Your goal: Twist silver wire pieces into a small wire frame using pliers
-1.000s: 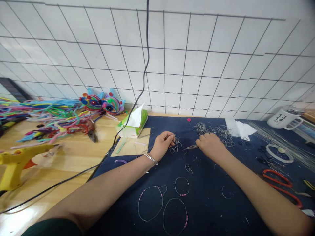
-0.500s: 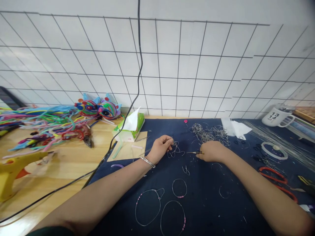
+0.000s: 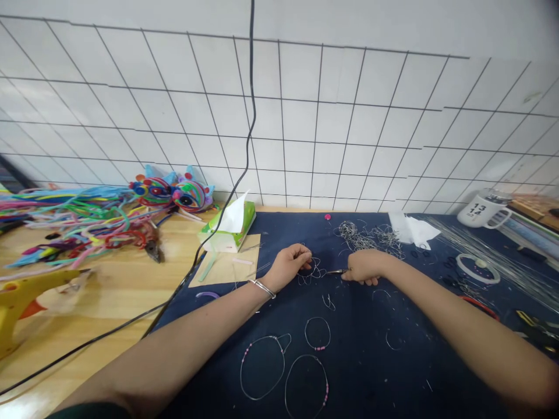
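Note:
My left hand, a bangle on its wrist, pinches a small tangle of thin silver wire on the dark blue cloth. My right hand is closed round small pliers whose tips point left at the tangle, nearly touching it. A bigger heap of loose wire lies just behind the right hand. Three wire rings with pink beads lie nearer to me on the cloth.
A green tissue pack and a tan card sit left of the cloth. Coloured pipe cleaners, black pliers and a yellow glue gun lie on the wooden table. A black cable crosses it. A white mug, straight wires and red-handled tools are on the right.
My right hand has slid left and toward me from the wire heap, bringing the pliers' tips up to the tangle. The left hand has kept its pinch on the tangle.

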`<state>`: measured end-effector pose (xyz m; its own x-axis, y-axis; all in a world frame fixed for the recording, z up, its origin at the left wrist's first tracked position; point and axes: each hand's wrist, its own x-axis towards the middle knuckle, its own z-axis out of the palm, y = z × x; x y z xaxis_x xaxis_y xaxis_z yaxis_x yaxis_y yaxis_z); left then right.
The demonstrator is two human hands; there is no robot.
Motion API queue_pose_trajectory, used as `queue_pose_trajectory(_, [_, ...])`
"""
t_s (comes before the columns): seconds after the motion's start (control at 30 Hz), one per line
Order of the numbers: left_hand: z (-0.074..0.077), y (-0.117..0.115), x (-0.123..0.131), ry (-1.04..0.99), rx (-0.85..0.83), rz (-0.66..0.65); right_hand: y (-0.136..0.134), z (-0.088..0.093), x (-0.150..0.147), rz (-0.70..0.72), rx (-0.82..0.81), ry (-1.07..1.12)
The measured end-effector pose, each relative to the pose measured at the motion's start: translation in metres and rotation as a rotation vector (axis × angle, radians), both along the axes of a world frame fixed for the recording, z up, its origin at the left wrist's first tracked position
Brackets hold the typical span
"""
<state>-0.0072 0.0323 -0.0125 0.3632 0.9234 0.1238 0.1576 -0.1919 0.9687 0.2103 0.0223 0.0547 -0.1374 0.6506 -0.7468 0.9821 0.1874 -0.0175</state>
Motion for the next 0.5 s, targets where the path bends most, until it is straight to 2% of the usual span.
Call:
queue_pose_trajectory(0.13, [-0.001,0.0,-0.001,-0.006,0.01,0.007,0.003,0.002,-0.004,-0.012,-0.031,0.009])
queue_pose_trajectory(0.37, [0.001,-0.001,-0.001,-0.035,0.0,0.012,0.0,0.007,-0.013,0.008,0.014,-0.035])
queue_pose_trajectory(0.43, [0.001,-0.001,-0.001,-0.042,-0.006,0.02,-0.005,0.005,-0.012,0.026,0.082,-0.047])
queue_pose_trajectory(0.5, [0.001,-0.001,-0.001,-0.042,-0.001,0.021,-0.01,0.002,-0.01,0.062,0.217,-0.059])
